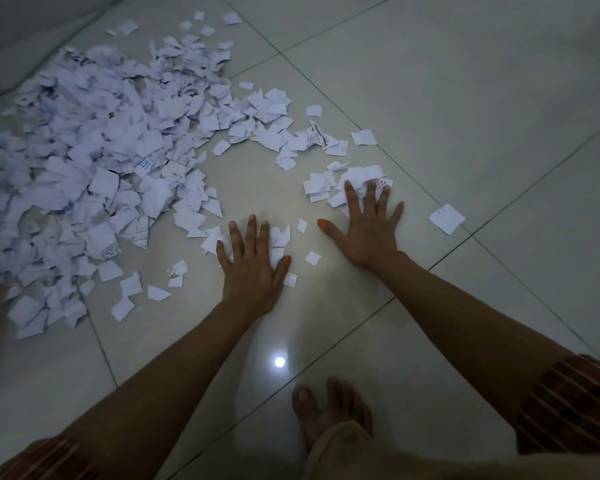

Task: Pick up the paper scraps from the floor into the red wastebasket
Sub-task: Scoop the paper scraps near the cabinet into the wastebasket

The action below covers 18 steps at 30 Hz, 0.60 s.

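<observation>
Both hands are laid flat on the pale glossy tiled floor (430, 98), fingers straight and spread, nothing grasped. The left hand (253, 268) is pressed on a few torn white paper scraps (278, 237) just beside the large heap of white paper scraps (84, 174) on the left. The right hand (368, 226) is pressed, fingertips only, on a small cluster of scraps (326, 185). The red wastebasket is not seen in view. The step appears to be raking strays together. It is best done by sweeping flat palms inward toward the heap, so that thin pieces are slid rather than pinched singly; the lone square scrap (446, 218) at the right should be collected too.
</observation>
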Each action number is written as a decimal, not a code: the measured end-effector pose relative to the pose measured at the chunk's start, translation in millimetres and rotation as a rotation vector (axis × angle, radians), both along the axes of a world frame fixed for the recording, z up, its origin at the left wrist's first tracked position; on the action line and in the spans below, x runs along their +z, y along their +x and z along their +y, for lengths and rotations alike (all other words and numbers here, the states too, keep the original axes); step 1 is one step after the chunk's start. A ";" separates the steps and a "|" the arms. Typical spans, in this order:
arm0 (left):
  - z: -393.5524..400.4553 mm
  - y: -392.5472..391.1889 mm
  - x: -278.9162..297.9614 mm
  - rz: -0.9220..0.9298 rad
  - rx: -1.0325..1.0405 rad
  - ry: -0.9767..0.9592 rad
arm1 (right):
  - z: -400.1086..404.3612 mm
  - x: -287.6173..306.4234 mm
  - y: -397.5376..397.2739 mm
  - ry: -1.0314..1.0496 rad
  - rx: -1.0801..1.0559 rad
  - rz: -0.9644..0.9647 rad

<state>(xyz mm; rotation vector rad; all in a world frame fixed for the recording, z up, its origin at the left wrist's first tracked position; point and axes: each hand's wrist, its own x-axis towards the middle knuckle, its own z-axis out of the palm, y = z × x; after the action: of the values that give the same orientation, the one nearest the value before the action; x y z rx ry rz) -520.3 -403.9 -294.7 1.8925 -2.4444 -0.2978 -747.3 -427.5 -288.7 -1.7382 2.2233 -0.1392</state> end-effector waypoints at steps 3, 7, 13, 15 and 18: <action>-2.8 -0.5 -0.8 -0.004 0.010 -0.007 | -6.4 3.5 21.1 -0.030 0.089 -0.038; -7.8 -11.8 -0.7 0.032 0.002 -0.002 | 4.3 4.4 23.9 -0.121 0.077 -0.057; -5.0 -35.9 1.8 0.096 -0.142 -0.031 | 23.0 4.4 -33.5 -0.169 -0.272 0.053; -2.0 -39.5 0.7 0.075 -0.190 -0.041 | 24.8 4.0 -49.1 -0.128 -0.386 0.042; -1.6 -35.3 -0.2 0.062 -0.197 -0.042 | 20.7 0.5 -54.8 -0.065 -0.403 -0.025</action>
<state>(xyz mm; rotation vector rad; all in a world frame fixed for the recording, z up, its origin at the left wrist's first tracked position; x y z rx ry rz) -555.6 -405.5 -294.9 1.6038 -2.5776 -0.3036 -802.1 -406.8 -288.2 -1.2867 2.5475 -0.3242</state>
